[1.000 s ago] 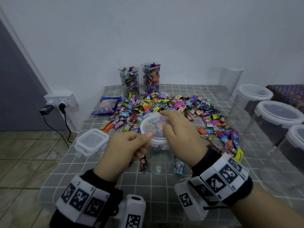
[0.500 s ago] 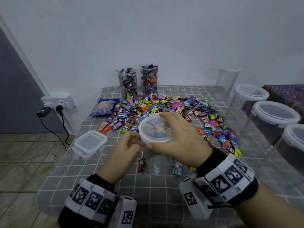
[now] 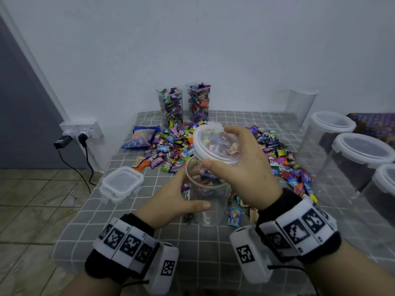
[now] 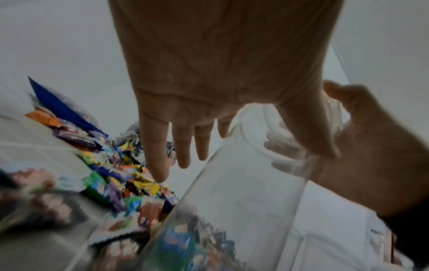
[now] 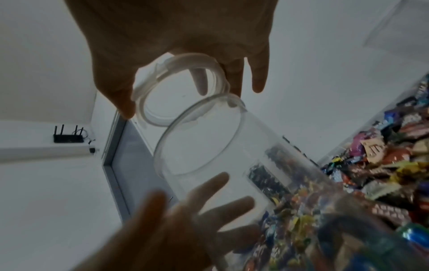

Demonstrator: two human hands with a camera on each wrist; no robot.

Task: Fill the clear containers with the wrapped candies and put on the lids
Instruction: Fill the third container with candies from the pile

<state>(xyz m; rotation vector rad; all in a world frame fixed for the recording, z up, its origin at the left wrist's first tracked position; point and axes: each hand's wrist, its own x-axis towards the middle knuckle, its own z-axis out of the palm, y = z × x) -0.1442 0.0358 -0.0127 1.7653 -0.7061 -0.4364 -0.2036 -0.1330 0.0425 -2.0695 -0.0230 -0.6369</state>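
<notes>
A round clear container [image 3: 210, 201] stands on the checked cloth near the table's front, with no candies in it that I can make out. My left hand [image 3: 181, 195] holds its side, thumb in front and fingers behind. Just above its open rim, my right hand [image 3: 252, 165] grips the round clear lid [image 3: 215, 144], tilted up and off the mouth. The right wrist view shows the lid [image 5: 181, 88] clear of the container [image 5: 209, 146]. Wrapped candies [image 3: 175, 146] lie in a wide pile behind. Two tall containers [image 3: 171, 105] full of candies stand at the back.
Stacked square lids [image 3: 121, 182] lie at the left. Large lidded containers [image 3: 361, 159] with no candies stand along the right edge, and a lidless one [image 3: 299, 107] at the back right. A blue candy bag [image 3: 143, 139] lies at the pile's left. Plugs sit in a wall socket [image 3: 81, 129].
The lid has come off the container and risen, tilting up in my right hand. My left hand has dropped from the lid's rim to the container's side.
</notes>
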